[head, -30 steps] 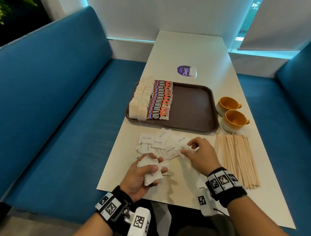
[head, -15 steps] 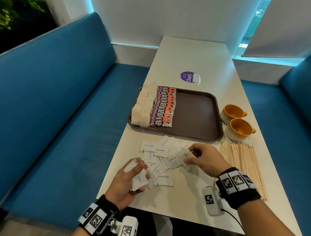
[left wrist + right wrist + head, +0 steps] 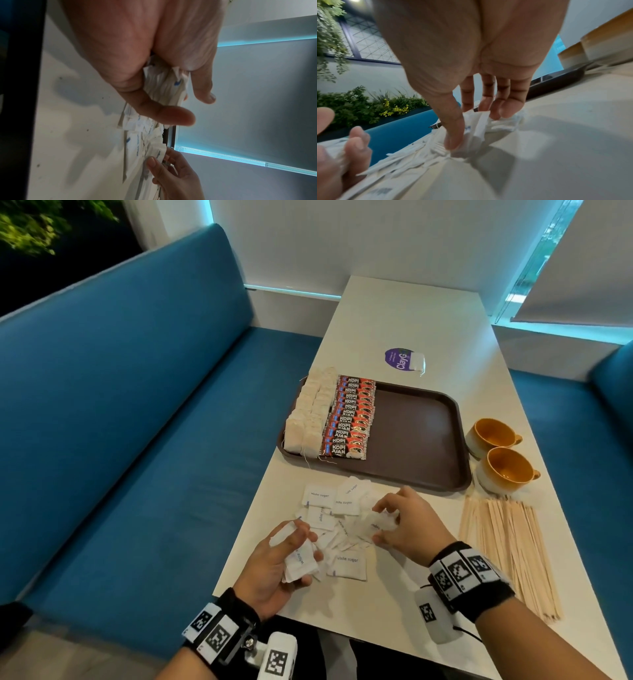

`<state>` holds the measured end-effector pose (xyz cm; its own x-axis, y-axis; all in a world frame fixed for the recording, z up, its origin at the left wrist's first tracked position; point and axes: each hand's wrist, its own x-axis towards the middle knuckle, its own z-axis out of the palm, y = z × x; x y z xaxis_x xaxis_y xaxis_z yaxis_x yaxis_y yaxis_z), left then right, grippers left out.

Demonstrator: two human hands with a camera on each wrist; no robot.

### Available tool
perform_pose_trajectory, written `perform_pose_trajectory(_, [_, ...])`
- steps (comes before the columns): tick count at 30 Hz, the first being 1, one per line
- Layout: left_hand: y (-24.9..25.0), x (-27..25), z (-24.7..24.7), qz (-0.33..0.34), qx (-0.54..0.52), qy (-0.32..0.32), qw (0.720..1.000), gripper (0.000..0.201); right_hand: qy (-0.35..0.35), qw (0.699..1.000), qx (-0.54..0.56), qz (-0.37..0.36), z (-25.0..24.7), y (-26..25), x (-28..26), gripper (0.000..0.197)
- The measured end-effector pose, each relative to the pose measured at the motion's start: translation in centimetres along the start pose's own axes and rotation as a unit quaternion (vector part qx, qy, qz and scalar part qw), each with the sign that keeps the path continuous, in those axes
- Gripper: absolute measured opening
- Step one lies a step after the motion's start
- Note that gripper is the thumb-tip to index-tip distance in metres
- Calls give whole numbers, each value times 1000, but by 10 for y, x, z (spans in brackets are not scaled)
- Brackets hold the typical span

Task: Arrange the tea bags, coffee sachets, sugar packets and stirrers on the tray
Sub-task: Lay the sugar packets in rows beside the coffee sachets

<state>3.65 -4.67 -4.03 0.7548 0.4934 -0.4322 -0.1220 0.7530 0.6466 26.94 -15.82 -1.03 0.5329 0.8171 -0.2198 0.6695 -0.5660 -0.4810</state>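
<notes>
A brown tray [image 3: 418,436] holds rows of tea bags [image 3: 310,416] at its left edge and red coffee sachets [image 3: 349,419] beside them. White sugar packets [image 3: 342,503] lie scattered on the table in front of the tray. My left hand [image 3: 291,556] grips a small stack of sugar packets [image 3: 164,89] between thumb and fingers. My right hand [image 3: 387,525] pinches one sugar packet [image 3: 477,125] at the right of the pile. Wooden stirrers [image 3: 507,549] lie in a bundle on the table to the right.
Two orange cups [image 3: 503,470] stand right of the tray. A purple sticker [image 3: 399,359] marks the table behind it. Blue bench seats [image 3: 137,440] flank the white table [image 3: 411,320]; its near edge is close under my wrists.
My left hand has shifted left with its stack of packets. My right hand has stayed at the right of the pile, pinching a packet there. The head view has tilted.
</notes>
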Motion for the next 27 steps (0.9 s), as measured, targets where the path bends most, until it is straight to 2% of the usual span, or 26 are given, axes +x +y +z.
perform_pose_trajectory(5, [0,1,0,-2,0,2,1000,62,36,996,85,9,-2,11,-18,22])
perform_pose_trajectory(11, [-1,-1,0,10,6,-2,1000,63,1,977,212,18,-8,20,-35,24])
perform_pose_trajectory(13, [-1,-2,2,17,25,-5,1000,63,-16,954,299,15,-14,17,-42,28])
perform_pose_trajectory(15, [-2,-3,6,19,45,-8,999,66,-42,918,394,7,-20,11,-48,35])
perform_pose_trajectory(17, [-5,-5,12,12,51,-10,999,74,-61,882,468,-2,-23,4,-51,39])
perform_pose_trajectory(19, [-9,-6,20,3,48,-23,999,87,-84,858,506,-20,-19,-5,-53,46])
perform_pose_trajectory(21, [-14,-8,31,0,43,-64,997,98,-100,858,504,-25,-14,-16,-55,45])
perform_pose_trajectory(23, [-18,-10,41,-11,10,-106,994,99,-103,864,492,-14,-10,-29,-58,38])
perform_pose_trajectory(27, [-24,-13,48,-22,-49,-135,989,71,-60,903,425,-8,-4,-41,-62,38])
